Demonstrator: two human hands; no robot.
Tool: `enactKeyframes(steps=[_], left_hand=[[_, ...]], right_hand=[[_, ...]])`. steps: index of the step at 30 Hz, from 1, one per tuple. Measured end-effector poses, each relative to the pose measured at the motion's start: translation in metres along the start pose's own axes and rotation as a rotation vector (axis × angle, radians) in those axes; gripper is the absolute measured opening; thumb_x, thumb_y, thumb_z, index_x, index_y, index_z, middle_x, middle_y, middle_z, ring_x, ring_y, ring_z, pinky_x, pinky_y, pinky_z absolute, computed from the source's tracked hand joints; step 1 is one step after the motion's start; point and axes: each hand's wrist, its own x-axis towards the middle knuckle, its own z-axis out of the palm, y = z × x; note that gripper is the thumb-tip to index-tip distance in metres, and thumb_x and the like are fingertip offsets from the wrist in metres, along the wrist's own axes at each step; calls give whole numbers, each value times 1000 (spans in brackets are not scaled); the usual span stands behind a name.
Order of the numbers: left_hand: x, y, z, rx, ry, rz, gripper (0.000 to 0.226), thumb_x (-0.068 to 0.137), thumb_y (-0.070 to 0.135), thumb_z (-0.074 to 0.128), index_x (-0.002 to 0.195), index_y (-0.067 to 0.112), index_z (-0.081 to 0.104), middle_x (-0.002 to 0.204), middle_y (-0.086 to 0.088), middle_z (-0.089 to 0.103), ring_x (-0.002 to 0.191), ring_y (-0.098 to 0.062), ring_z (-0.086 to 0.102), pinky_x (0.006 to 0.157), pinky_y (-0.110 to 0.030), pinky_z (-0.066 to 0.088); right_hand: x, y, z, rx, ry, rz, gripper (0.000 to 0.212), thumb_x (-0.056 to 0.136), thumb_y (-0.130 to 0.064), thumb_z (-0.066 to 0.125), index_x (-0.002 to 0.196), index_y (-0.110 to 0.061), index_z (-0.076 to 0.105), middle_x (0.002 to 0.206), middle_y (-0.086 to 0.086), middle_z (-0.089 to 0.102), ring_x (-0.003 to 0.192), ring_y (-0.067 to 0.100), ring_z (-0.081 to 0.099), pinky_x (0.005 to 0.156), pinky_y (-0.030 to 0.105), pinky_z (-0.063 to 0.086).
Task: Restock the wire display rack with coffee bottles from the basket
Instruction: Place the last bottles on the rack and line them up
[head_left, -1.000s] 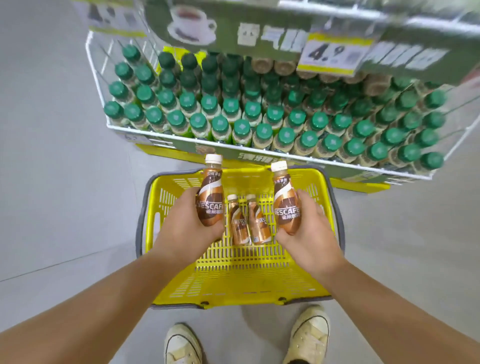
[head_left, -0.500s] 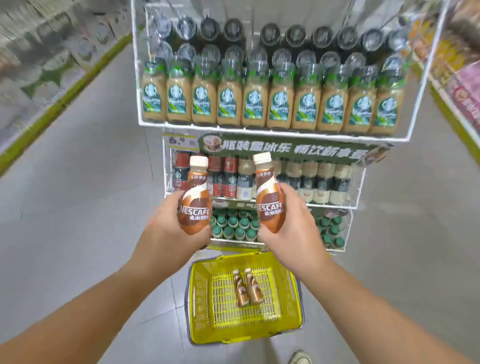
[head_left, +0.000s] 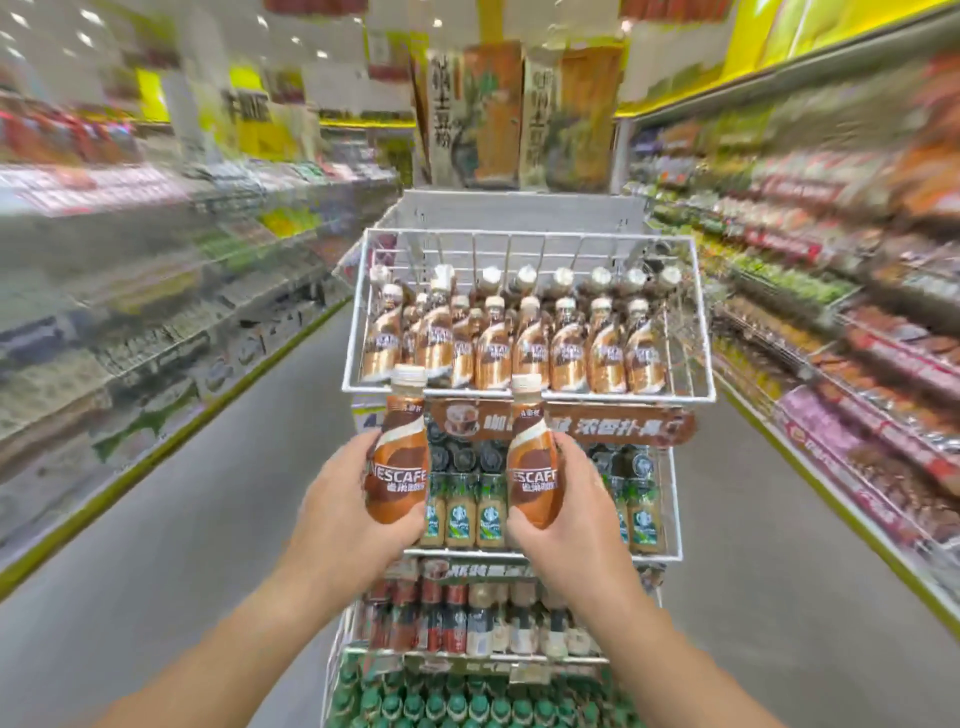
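Now the left hand curls round an upright bottle, the right hand round a second bottle, caps at the rack's top-tier front edge.

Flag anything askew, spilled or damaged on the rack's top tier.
No spill or damage shows. In the top basket, the leftmost brown bottles lean instead of standing straight, and the rows look uneven. Motion blur hides finer detail.
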Motion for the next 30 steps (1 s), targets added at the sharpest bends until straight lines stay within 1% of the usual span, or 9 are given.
enactKeyframes(steps=[4,7,12,14,18,20,23,27,30], left_hand=[[41,38,-12,-22,35,45,63,69,25,86,119,49,57,111,16,54,95,11,58,66,-6,49],[73,52,-8,-30,42,-6,69,71,28,86,132,42,58,115,12,54,95,3,62,72,-9,47],[128,57,14,-71,69,-84,62,68,15,88,123,32,66,99,16,67,77,3,69,54,-9,49],[149,57,26,-72,75,-123,73,69,17,90,134,29,60,104,20,69,83,1,70,61,-11,52],[185,55,50,17,93,-182,85,71,21,90,147,21,52,108,21,62,79,18,61,59,-4,45],[194,55,59,81,108,-188,87,71,26,89,149,23,49,130,8,62,93,10,58,75,-11,45],[211,47,76,178,117,-230,89,72,36,89,150,23,48,144,1,59,126,-19,56,104,-39,48],[216,38,93,212,69,-244,84,75,39,86,147,20,49,139,-4,59,125,-25,55,104,-44,49],[217,37,100,256,79,-220,77,77,37,82,146,21,49,136,-5,54,128,-27,50,106,-43,46]], right_hand=[[39,-31,-23,-4,49,-49,83,80,-33,73,148,-43,26,125,-21,46,105,-19,46,75,7,43],[69,-41,-33,-2,54,-58,84,81,-28,74,150,-38,26,126,-19,45,106,-26,41,71,-3,38],[122,-34,-38,6,12,-33,85,84,-29,74,153,-37,26,135,-12,42,106,-5,52,81,14,49],[144,-26,-37,-15,-16,-5,89,84,-31,75,155,-40,21,148,-10,35,117,0,44,91,22,46],[184,-7,-31,-61,-54,5,90,83,-34,73,155,-40,18,152,-10,31,113,1,40,77,16,41],[198,0,-28,-76,-70,10,90,83,-36,71,155,-38,18,155,-10,30,117,4,45,80,16,40],[220,13,-20,-86,-106,23,89,81,-37,70,155,-36,20,151,-8,34,95,0,54,80,24,46],[231,21,-7,-78,-128,14,81,81,-32,70,152,-34,31,144,-6,43,118,12,50,98,35,48],[232,19,-1,-74,-48,-3,72,78,-33,70,144,-36,42,116,-15,49,105,9,49,89,36,50]])
